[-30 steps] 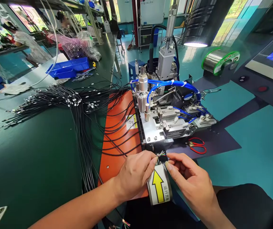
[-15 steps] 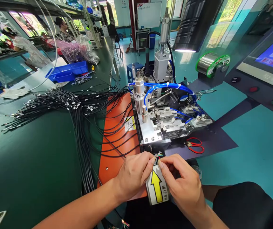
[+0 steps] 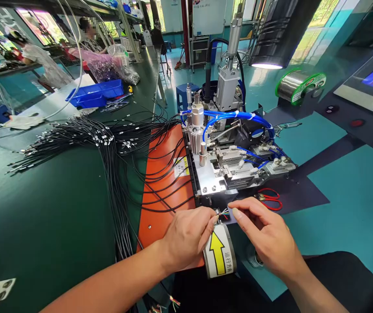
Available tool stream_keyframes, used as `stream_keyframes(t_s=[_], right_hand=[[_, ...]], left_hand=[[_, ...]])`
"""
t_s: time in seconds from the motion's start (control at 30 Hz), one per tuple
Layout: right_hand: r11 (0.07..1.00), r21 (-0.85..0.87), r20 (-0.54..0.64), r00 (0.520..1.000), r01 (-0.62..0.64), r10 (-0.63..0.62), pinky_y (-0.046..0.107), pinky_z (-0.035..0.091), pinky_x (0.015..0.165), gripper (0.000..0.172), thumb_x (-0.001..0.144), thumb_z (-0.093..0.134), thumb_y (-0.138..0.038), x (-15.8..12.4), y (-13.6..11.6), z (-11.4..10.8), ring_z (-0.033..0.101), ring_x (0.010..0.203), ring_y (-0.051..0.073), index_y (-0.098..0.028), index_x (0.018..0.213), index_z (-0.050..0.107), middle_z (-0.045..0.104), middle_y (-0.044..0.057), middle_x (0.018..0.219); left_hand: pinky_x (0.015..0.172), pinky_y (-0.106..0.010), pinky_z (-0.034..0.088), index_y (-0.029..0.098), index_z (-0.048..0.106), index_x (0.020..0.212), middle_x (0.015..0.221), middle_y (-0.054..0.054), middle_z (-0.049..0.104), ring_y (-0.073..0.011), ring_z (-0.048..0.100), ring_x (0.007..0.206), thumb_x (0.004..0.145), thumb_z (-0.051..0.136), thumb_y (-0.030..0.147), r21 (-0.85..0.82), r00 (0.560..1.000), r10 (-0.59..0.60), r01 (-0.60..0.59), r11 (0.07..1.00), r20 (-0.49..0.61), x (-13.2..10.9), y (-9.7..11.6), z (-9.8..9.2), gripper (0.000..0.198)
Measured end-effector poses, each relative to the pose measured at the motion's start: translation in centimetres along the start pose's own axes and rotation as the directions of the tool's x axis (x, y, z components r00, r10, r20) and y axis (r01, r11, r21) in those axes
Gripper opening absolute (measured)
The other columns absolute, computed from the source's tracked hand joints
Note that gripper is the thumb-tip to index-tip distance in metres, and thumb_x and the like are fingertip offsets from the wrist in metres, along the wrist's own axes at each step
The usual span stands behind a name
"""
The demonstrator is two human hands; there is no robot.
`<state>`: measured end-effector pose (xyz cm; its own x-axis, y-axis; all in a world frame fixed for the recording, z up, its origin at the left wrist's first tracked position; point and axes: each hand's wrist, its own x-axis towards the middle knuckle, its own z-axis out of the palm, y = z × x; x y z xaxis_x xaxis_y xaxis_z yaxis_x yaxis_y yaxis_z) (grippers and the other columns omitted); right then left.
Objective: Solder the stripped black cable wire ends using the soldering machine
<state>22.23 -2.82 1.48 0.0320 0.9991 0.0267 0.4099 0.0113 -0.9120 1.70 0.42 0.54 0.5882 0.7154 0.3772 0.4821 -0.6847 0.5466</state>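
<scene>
My left hand pinches the end of a thin black cable whose stripped coloured wires fan out past my fingertips. My right hand hovers just right of those wires, index finger and thumb close to them but holding nothing visible. Both hands sit over a white cover with a yellow arrow label, right in front of the metal fixture of a small machine. The cable runs left across an orange mat.
A large bundle of black cables spreads over the dark green bench. Red-handled scissors lie right of the fixture. A solder spool, a lamp and a screen stand at right. A blue tray and other people are at the far left.
My right hand pinched at the wire ends half a second ago and has now drawn back slightly to the right. My left hand kept its grip on the cable end.
</scene>
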Motion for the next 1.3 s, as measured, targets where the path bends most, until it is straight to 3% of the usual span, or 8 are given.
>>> stream_keyframes(t_s=[0.67,1.07,1.3], right_hand=[[1.000,0.024,0.115,0.993,0.000,-0.003,0.026,0.048,0.077,0.021,0.097,0.055,-0.037,0.6,-1.1,-0.5,0.063,0.087,0.018,-0.024,0.090,0.069,0.068,0.001,0.092],[0.991,0.127,0.120,0.993,-0.034,0.018,0.029,0.046,0.083,0.023,0.098,0.054,-0.041,0.4,-0.1,-0.4,0.062,0.095,0.019,-0.025,0.098,0.070,0.067,0.001,0.097],[0.963,0.229,0.162,0.981,-0.145,0.109,0.027,0.047,0.080,0.022,0.093,0.061,-0.043,-0.1,0.0,-0.3,0.062,0.098,0.019,-0.026,0.104,0.069,0.068,0.001,0.100]], left_hand=[[0.057,-0.026,0.041,0.015,0.060,0.094,0.074,-0.002,0.062,-0.0127,0.054,0.060,0.099,0.044,0.021,0.017,0.999,0.013,-0.014,1.000,0.040,-0.1,-0.1,0.0,0.018],[0.056,-0.023,0.041,0.015,0.059,0.095,0.073,-0.001,0.063,-0.0117,0.057,0.059,0.100,0.044,0.021,-0.014,1.000,-0.010,0.011,1.000,0.030,0.1,-0.1,-0.2,0.016],[0.056,-0.023,0.041,0.015,0.057,0.096,0.073,-0.001,0.062,-0.0114,0.057,0.059,0.100,0.044,0.020,-0.003,0.999,-0.005,0.005,1.000,0.032,0.0,-0.2,-0.2,0.015]])
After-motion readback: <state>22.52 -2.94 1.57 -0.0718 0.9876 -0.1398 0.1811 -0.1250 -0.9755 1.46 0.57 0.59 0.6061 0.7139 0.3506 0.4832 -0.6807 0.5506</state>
